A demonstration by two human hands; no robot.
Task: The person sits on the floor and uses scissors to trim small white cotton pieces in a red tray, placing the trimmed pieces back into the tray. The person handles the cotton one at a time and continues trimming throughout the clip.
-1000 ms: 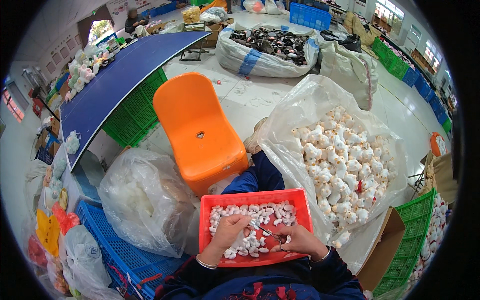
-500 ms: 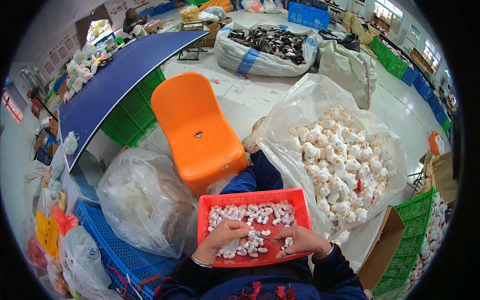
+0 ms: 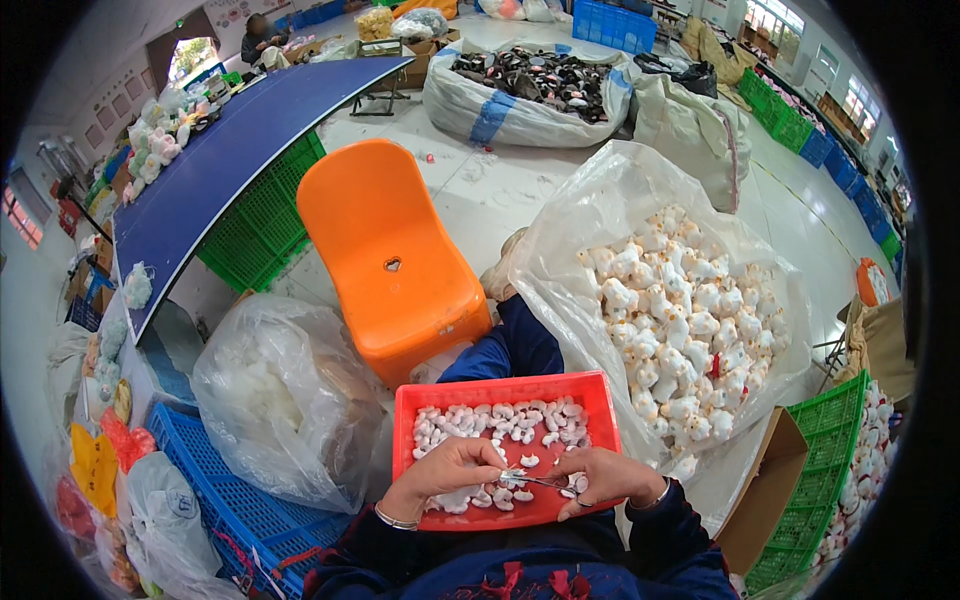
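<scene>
A red tray (image 3: 607, 400) sits at my lap, with many small curved white plush pieces (image 3: 545, 418) spread over its bottom. Over the tray's near half, my left hand (image 3: 450, 478) pinches one small white piece (image 3: 513, 477) between thumb and fingertips. My right hand (image 3: 612, 478) is closed round the handles of a slim, scissor-like metal tool (image 3: 545, 482). The tool's thin tip points left and meets the piece at my left fingertips. Whether its jaws grip or cut the piece is too small to tell.
Right of the tray stands a clear plastic bag (image 3: 560, 250) full of white stuffed toy parts. An orange chair (image 3: 390, 265) stands ahead, beside a bag of white fluff (image 3: 265, 390). A blue crate (image 3: 215, 490) lies left; a green crate (image 3: 815, 480) and cardboard box (image 3: 765, 490) stand right.
The view has shifted slightly. Both hands stay over the tray with the same holds, and the tool's tip remains at the white piece with only small finger movement.
</scene>
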